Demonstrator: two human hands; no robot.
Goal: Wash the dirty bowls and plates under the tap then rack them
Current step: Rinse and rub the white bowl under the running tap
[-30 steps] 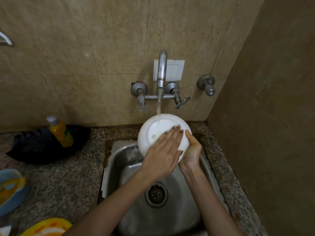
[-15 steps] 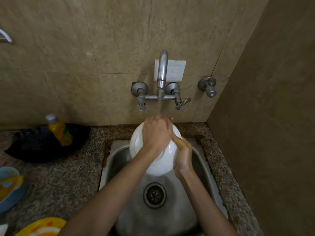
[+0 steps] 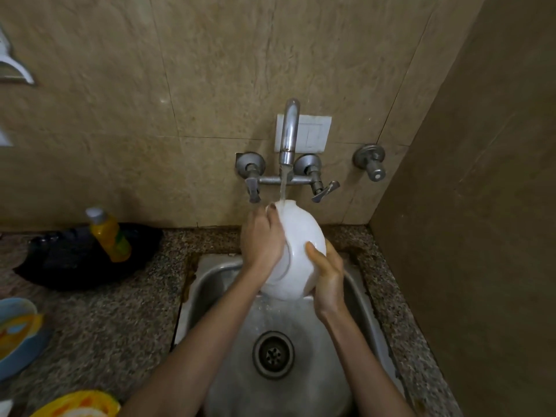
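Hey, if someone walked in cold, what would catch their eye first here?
The white bowl, tilted on edge over the steel sink, held by the left hand and the right hand. Water from the wall tap strikes its top rim. On the counter at left, a yellow bottle.

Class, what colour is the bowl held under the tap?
White, plain: the bowl shows clearly in the head view.

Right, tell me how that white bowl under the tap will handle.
The white bowl is probably slippery: tap water runs over its glossy surface. It looks rigid and likely breakable, so both the left hand and right hand gripping seems wise.
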